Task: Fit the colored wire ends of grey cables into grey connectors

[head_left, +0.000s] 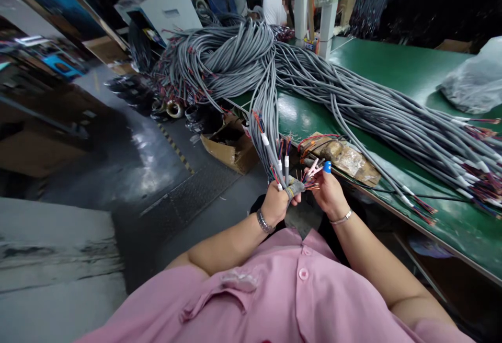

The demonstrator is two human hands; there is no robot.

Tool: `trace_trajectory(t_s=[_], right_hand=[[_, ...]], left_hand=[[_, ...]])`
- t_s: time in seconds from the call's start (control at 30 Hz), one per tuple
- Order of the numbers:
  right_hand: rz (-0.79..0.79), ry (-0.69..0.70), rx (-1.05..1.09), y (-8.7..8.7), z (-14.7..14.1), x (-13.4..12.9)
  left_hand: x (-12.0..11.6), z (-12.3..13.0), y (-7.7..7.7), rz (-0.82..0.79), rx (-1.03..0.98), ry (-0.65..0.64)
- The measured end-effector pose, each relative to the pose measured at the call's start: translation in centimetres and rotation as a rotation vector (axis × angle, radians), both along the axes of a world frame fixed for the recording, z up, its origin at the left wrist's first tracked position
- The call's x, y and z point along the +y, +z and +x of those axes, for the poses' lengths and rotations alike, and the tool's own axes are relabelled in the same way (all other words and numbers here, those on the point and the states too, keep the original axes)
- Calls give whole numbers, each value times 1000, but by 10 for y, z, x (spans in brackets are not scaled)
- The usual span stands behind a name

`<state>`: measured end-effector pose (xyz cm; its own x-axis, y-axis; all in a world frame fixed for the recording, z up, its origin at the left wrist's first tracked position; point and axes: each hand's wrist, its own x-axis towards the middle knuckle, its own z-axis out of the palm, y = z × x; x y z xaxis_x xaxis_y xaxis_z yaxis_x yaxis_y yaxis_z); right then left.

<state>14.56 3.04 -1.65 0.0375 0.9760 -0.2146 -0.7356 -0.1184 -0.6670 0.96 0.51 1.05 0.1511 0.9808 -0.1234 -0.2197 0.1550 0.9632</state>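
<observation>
My left hand (275, 205) is closed around the ends of several grey cables (270, 149), with a grey cloth cover (294, 190) on its thumb. White bands wrap these cables near their ends, and thin red, blue and copper-coloured wires (311, 186) fan out towards my right hand. My right hand (330, 192) has a blue finger cover (327, 167) and pinches a small pale pink, clip-like piece (314, 168) close to those wire ends. Its exact kind is too small to make out.
A large heap of grey cables (231, 55) lies on the green table (364, 66), and a long bundle (372, 102) stretches right. A taped brown packet (345, 157) sits by the table edge. Below stands an open cardboard box (227, 149). A person (274, 6) is behind the table.
</observation>
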Motion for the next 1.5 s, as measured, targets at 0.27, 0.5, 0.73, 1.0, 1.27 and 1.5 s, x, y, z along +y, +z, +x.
trace_trajectory(t_s=[0.27,0.5,0.73,1.0,1.27,1.5], right_hand=[[-81,8,147,1,-2,8],[-54,22,137,-3,-3,5],[-3,182,159,0,10,-2],[87,-61,-126,-7,5,-3],[56,-25,-41,-4,1,1],[40,-44,74,-1,-3,5]], left_hand=[[4,0,-10,12,18,-12],[4,0,-9,10,17,0],[-4,-4,-3,-2,-19,4],[-5,5,-5,42,-39,98],[-1,10,-10,56,-7,114],[-2,8,-13,48,30,99]])
